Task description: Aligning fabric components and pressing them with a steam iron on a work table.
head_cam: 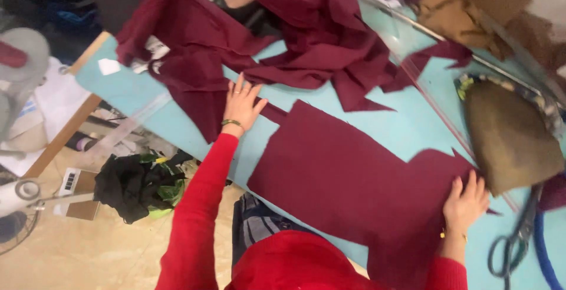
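A cut maroon fabric panel (348,178) lies flat on the light blue cutting table (407,128), its edges already shaped into steps and notches, so the cutting of this piece looks done. What remains, as far as the view shows, is smoothing it out: both hands are spread on it and neither holds a tool.

The left hand (240,104) rests palm down with fingers fanned wide, gripping nothing. It presses where the panel's upper left corner meets the loose maroon cloth (194,77) heaped beyond its fingertips; which layer lies directly under the palm is hard to tell. The right hand (466,201) is also flat and open, fingers slightly apart, pinning the panel's far right edge. Just past its fingertips sits a brown felt-like piece (510,136), and beside its wrist on the outer side lie large scissors (513,246), untouched.

Between the two hands the panel looks mostly smooth. More maroon offcuts (330,36) are piled well beyond the left hand, and a clear ruler (127,128) lies on the table edge outward of that hand. Below the table, a dark bundle of scraps (138,187) sits on the floor.
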